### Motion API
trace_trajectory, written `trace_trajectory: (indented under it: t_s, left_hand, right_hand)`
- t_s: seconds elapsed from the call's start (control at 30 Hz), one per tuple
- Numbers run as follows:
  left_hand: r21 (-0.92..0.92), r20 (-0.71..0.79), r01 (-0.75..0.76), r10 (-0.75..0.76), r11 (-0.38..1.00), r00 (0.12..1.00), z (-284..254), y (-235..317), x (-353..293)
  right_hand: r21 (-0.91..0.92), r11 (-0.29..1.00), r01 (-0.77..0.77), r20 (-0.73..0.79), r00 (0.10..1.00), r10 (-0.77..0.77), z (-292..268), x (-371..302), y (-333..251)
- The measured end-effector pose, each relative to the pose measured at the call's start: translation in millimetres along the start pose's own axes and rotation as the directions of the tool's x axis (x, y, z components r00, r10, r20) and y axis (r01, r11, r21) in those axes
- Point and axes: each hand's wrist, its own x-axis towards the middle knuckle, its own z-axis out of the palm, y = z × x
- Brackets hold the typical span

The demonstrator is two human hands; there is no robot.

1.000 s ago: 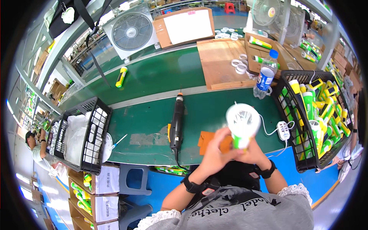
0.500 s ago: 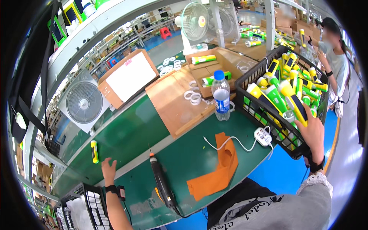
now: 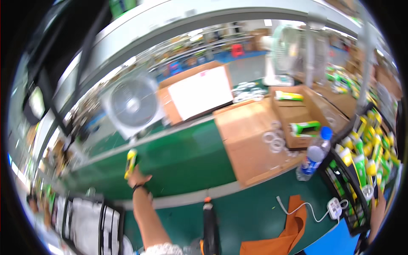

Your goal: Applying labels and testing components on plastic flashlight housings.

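My left hand (image 3: 138,177) reaches over the green belt. Its thumb is spread away, and the fingers are at the lower end of a yellow flashlight (image 3: 131,162) with a dark panel; blur hides the exact contact. At the far right, my right hand (image 3: 378,207) is closed around another yellow flashlight (image 3: 371,169), over the black crate (image 3: 347,196) full of yellow and green flashlights. Part of this hand is lost near the picture's rim.
A black and orange power tool (image 3: 209,227), an orange cloth (image 3: 293,229), a white power strip (image 3: 334,207) and a water bottle (image 3: 313,159) are on the green table. Behind stand a cardboard box (image 3: 297,111) with flashlights and a fan (image 3: 131,104). A rack (image 3: 102,225) is at lower left.
The view has swung left, so the crate now sits at the right rim. My left hand has moved forward to the flashlight on the belt. The right hand still has its flashlight.
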Motion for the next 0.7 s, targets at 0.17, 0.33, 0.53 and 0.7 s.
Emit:
trace_trajectory:
  t_s: [0.17, 0.33, 0.53, 0.7]
  left_hand:
    - [-0.099, 0.075, 0.029, -0.021, 0.995, 0.997, 39.2, -41.2, 45.2]
    - [0.050, 0.185, 0.218, -0.224, 0.975, 0.957, 77.3, -72.6, 105.1]
    - [-0.089, 0.323, 0.187, -0.150, 0.978, 0.935, 104.5, -17.7, 123.6]
    - [-0.189, 0.407, 0.261, -0.166, 0.947, 0.898, -3.2, 45.8, 55.3]
  right_hand:
    - [-0.031, 0.995, -0.100, -0.051, 0.994, 0.098, -15.2, -4.8, -42.5]
    - [-0.023, 0.999, -0.025, -0.089, 0.996, 0.023, -12.6, 2.2, -54.7]
    - [-0.044, 0.998, -0.046, -0.072, 0.996, 0.043, -19.9, -3.1, -67.9]
    - [-0.063, 0.993, -0.096, -0.060, 0.994, 0.092, -26.0, -6.9, -72.7]
